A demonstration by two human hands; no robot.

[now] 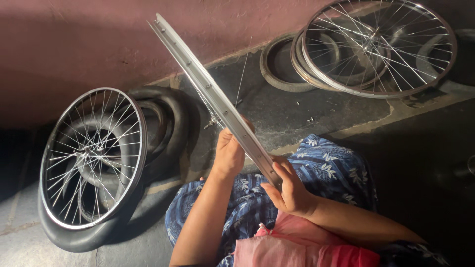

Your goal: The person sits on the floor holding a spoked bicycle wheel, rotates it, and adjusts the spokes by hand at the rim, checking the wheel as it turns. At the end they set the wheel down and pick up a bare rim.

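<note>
Left hand (228, 154) wrapped round the silver rim (217, 101), right hand (292, 190) pinching its lower edge. Rim's edge-on over my lap, tilted up-left, spokes hanging off the far side, prob so I can sight along it. Beyond: spoked wheel (94, 155) leaning on tyres (163, 123) at left, more wheels (378, 47) by the wall w/ floor (297, 109) between.
</note>
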